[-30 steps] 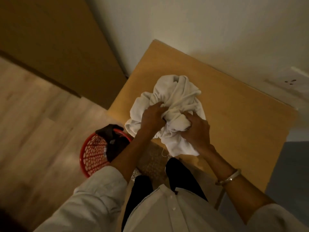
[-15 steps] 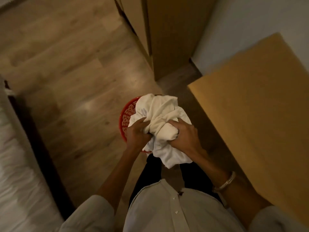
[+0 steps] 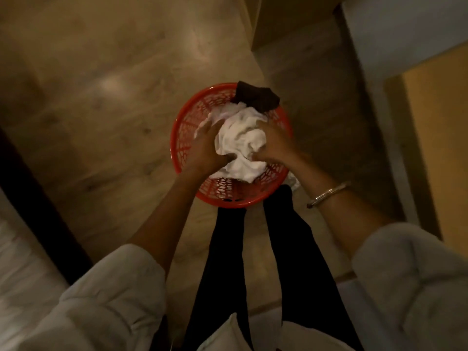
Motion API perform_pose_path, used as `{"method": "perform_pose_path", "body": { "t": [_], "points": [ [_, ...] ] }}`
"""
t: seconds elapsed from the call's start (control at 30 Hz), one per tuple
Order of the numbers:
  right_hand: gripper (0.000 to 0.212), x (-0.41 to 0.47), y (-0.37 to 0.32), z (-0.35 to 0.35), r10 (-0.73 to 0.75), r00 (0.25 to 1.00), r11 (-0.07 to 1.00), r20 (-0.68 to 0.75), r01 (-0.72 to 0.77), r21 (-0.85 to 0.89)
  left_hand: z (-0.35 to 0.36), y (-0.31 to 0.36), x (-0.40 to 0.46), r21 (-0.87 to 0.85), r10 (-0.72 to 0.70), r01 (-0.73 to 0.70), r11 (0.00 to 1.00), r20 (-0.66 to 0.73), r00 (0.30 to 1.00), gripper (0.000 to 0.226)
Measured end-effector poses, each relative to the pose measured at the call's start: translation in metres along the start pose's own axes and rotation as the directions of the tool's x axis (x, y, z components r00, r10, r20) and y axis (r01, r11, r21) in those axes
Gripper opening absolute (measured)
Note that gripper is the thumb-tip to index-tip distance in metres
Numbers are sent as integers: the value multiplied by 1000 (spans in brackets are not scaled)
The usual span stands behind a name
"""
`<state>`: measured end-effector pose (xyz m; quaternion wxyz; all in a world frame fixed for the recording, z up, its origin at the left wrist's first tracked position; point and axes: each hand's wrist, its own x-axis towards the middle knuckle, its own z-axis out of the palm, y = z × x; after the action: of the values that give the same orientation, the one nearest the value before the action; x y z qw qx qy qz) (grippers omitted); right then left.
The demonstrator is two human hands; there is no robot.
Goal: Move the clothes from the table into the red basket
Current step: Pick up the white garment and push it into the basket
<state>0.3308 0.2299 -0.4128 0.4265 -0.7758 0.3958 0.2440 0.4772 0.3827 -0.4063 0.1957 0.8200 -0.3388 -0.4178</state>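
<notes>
The person wears a pale, off-white shirt [image 3: 228, 335] with long sleeves pushed up above the elbows, leaving both forearms bare. A slim silver-coloured metal bangle [image 3: 326, 195] circles the right wrist. Both legs are covered by close-fitting black trousers [image 3: 286, 262].

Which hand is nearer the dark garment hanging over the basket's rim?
Right. The right hand grips the white cloth just below the dark garment; the left hand is farther away.
</notes>
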Motion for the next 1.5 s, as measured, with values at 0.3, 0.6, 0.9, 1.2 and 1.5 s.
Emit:
{"method": "perform_pose_path", "body": {
  "t": [0.3, 0.6, 0.9, 1.2, 1.5],
  "points": [
    [76, 41, 20, 0, 19, 985, 999, -173, -28, -47, 32, 11, 43, 104, 50, -58, 993, 73, 996, 91],
    [55, 110, 36, -1, -6, 851, 996, -525, -43, -82, 49, 40, 155, 527, 326, -275, 804, -3, 945, 75],
    [3, 95, 40, 3, -167, 659, 976, -733, 3, -219, 35, 44, 163, 523, 431, -368, 769, 2, 903, 23],
    [13, -3, 8, 69, -51, 941, 984, -333, -9, -178, 40, 0, 13, 458, 84, -88, 885, 29, 996, 30],
    [29, -25, -14, 58, 3, 858, 999, -514, -26, -38, 27, 11, -16, 414, 221, -190, 890, -29, 975, 39]
  ]
}}
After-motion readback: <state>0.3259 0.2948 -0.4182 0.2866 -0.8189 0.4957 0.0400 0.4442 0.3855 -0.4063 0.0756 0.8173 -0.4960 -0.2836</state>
